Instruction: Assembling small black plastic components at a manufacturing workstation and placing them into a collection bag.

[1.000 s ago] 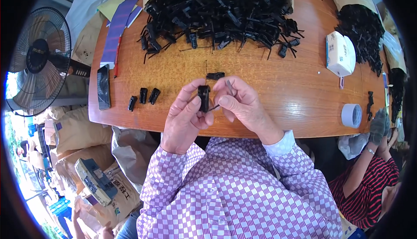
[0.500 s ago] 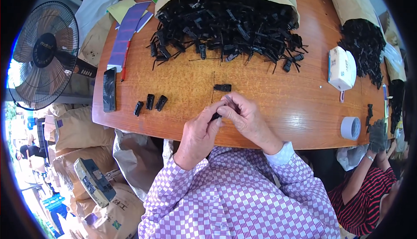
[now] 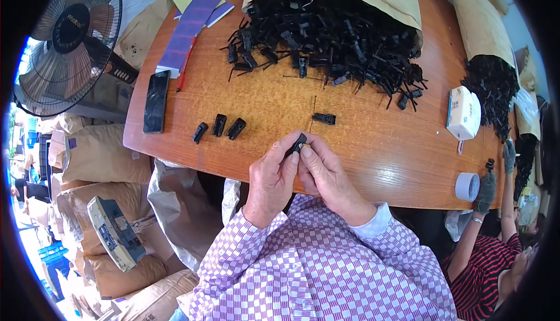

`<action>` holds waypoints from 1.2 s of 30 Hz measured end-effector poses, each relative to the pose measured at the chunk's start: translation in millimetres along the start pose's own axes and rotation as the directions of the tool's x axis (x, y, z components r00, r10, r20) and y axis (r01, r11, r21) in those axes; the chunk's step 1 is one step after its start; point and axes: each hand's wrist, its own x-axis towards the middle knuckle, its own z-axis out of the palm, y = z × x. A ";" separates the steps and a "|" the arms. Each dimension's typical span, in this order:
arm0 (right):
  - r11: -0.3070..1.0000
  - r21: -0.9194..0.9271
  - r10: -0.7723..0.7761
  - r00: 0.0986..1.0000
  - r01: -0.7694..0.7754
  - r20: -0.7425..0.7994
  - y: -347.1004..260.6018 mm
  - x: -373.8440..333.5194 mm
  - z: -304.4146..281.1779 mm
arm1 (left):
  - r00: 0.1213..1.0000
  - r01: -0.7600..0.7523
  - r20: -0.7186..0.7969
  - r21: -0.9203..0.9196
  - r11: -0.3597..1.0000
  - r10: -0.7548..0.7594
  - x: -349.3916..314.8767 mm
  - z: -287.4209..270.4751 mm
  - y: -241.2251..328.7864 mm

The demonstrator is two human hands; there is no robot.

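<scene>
Your hands (image 3: 300, 169) have drawn nearer the desk (image 3: 373, 146) edge, both still pinching one clip (image 3: 297, 143); beyond it lies another piece (image 3: 324, 118).

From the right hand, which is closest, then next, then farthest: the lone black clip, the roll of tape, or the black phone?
Measured from the right hand:
1. Lone small black plastic clip, just ahead on the wooden table.
2. Grey roll of tape, off to the right near the table edge.
3. Flat black phone, far left.
</scene>
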 end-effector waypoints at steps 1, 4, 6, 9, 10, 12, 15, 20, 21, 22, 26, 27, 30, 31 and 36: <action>1.000 0.008 0.009 1.000 -0.009 -0.028 1.1 0.9 2.9 | 1.000 -0.024 -0.011 0.015 1.000 0.024 -0.9 -1.1 -1.7; 1.000 0.008 0.005 1.000 -0.005 -0.013 8.0 2.6 4.5 | 0.999 -0.031 -0.032 0.046 0.998 0.033 -3.1 -3.9 0.9; 1.000 0.017 0.003 1.000 -0.002 -0.027 15.1 3.7 5.6 | 0.995 -0.080 -0.057 0.107 0.991 0.086 -2.9 -2.7 3.1; 1.000 0.000 0.005 0.999 -0.005 -0.035 24.0 9.9 1.4 | 0.999 -0.031 -0.014 0.156 0.987 0.034 -2.9 -4.2 1.7; 1.000 -0.016 0.012 0.999 -0.013 -0.040 26.5 13.2 -0.2 | 0.999 -0.024 -0.026 0.135 0.991 0.028 -3.2 -2.5 -2.0; 0.999 -0.033 0.014 0.999 -0.016 -0.048 23.4 17.8 -2.9 | 0.999 0.026 -0.032 0.135 0.991 -0.021 -6.0 -3.5 -7.0; 0.964 -0.266 0.014 0.997 0.008 0.081 6.1 21.6 -18.9 | 0.993 -0.094 -0.047 0.235 0.967 0.108 -2.9 -12.0 -14.3; 0.211 -0.969 -0.296 0.953 0.130 0.063 -23.1 27.3 -68.7 | 0.933 0.018 -0.290 0.628 0.778 0.213 32.2 -80.2 -39.2; 0.040 -0.997 -0.369 0.929 0.060 0.042 -18.5 33.4 -77.5 | 0.932 0.013 -0.287 0.636 0.772 0.221 38.1 -90.0 -46.1; 0.049 -0.997 -0.372 0.927 0.062 0.039 -13.6 38.2 -81.8 | 0.962 0.019 -0.206 0.709 0.705 0.181 41.3 -98.7 -55.8; 0.072 -0.983 -0.382 0.915 0.170 0.130 -15.6 36.2 -84.6 | 0.967 -0.049 -0.094 0.841 0.539 0.236 48.3 -81.9 -37.3; 0.170 -0.958 -0.411 0.900 0.231 0.144 -17.3 32.6 -83.1 | 0.940 -0.089 -0.108 0.839 0.537 0.324 48.2 -69.9 -28.4; 0.168 -0.826 -0.573 0.735 0.538 0.362 -14.0 24.1 -85.4 | 0.919 0.344 0.225 -0.056 0.937 -0.324 42.1 -30.2 9.0; 0.174 -0.823 -0.576 0.734 0.541 0.361 -16.5 19.4 -82.9 | 0.833 0.460 0.428 -0.184 0.869 -0.350 41.9 -25.5 10.2; 0.167 -0.727 -0.503 0.692 0.666 0.518 -30.0 -1.4 -80.0 | 0.609 0.777 0.760 -0.514 0.365 -0.226 21.5 -11.1 -10.2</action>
